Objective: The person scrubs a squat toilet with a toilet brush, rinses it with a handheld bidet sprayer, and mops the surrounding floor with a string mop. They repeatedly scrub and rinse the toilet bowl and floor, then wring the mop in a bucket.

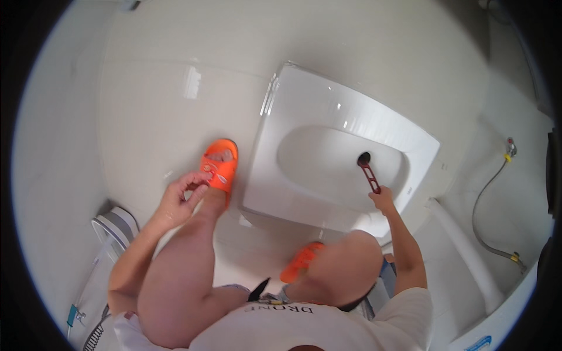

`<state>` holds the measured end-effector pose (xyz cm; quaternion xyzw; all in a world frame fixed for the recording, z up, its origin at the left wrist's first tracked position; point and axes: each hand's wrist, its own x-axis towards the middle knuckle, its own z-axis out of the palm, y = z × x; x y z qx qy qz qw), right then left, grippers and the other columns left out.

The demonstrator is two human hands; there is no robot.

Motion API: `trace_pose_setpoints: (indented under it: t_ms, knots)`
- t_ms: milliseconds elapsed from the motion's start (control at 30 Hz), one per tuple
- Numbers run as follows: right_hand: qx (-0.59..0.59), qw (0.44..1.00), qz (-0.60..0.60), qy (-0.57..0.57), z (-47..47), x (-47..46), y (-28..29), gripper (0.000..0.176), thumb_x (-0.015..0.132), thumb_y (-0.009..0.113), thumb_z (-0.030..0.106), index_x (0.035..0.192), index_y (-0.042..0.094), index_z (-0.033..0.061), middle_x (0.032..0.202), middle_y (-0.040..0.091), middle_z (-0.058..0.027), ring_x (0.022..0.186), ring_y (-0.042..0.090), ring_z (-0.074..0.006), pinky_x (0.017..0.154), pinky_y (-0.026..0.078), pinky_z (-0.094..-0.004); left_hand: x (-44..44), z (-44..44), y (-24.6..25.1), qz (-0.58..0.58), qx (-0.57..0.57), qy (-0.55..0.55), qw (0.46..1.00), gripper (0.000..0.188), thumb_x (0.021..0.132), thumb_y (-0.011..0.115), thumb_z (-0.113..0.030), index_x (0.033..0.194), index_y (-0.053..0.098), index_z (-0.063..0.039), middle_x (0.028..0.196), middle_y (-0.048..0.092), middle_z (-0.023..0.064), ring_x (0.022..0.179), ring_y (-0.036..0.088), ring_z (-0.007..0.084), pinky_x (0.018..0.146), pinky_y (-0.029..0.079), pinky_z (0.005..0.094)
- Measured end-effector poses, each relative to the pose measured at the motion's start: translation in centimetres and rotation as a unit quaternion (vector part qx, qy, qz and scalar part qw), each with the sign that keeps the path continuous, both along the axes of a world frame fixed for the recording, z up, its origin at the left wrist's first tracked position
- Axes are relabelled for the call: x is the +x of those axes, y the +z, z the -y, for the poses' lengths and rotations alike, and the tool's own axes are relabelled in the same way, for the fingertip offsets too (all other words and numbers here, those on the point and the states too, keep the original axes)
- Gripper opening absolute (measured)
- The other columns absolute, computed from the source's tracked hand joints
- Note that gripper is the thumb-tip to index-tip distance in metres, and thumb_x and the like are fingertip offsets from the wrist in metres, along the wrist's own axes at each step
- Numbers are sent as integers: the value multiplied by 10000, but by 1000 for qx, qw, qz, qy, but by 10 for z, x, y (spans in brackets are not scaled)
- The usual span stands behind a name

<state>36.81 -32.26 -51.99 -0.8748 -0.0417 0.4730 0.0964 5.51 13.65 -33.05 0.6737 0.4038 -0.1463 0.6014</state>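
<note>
A white ceramic squat toilet (307, 96) is set into the floor before me. My right hand (383, 201) grips the end of a dark red slotted handle (372, 177), whose far end reaches the drain hole (364, 159) in the bowl; what lies inside the hole is hidden. Over my left shin, beside an orange slipper (224, 169), my left hand (184, 199) is held with its fingers curled and a gap between thumb and fingers, nothing visible in it. The other orange slipper (300, 263) is partly behind my right knee.
At the left stands a grey and white basin-like item (120, 223) near a wall tap (78, 315). On the right are a white pipe (467, 254) and a flexible hose (476, 206) running from a wall valve (510, 148). Glossy light tiles surround the toilet.
</note>
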Motion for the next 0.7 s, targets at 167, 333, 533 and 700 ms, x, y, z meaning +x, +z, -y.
trace_pose_setpoints:
  t_ms: [167, 333, 533, 700]
  knots:
    - [33, 987, 16, 157, 34, 10, 53, 194, 664, 636, 132, 714, 500, 3, 626, 560, -160, 615, 574, -319, 580, 459, -387, -21, -3, 11, -34, 48, 5, 998, 206, 855, 539, -17, 1059, 564, -33, 925, 596, 51, 859, 565, 126, 782, 451, 262]
    - [6, 969, 80, 236, 10, 24, -7, 174, 676, 609, 137, 731, 514, 1, 671, 585, -181, 678, 587, -353, 617, 470, -398, -6, 4, 6, -32, 36, -1, 999, 188, 862, 532, -28, 1048, 560, -28, 907, 589, 56, 847, 562, 129, 776, 446, 257]
    - [6, 977, 11, 214, 31, 30, 65, 185, 674, 611, 147, 755, 534, -1, 681, 592, -179, 683, 586, -358, 622, 466, -403, -31, 2, 13, -14, 92, -14, 996, 211, 838, 545, 3, 1046, 565, -26, 890, 592, 74, 810, 571, 152, 752, 457, 267]
    - [39, 974, 104, 200, 19, 16, -6, 182, 662, 627, 138, 734, 535, -2, 648, 581, -160, 620, 580, -327, 593, 466, -394, -27, -4, 0, -13, 115, -27, 993, 194, 839, 551, -12, 1033, 562, -14, 878, 589, 75, 802, 567, 155, 741, 455, 268]
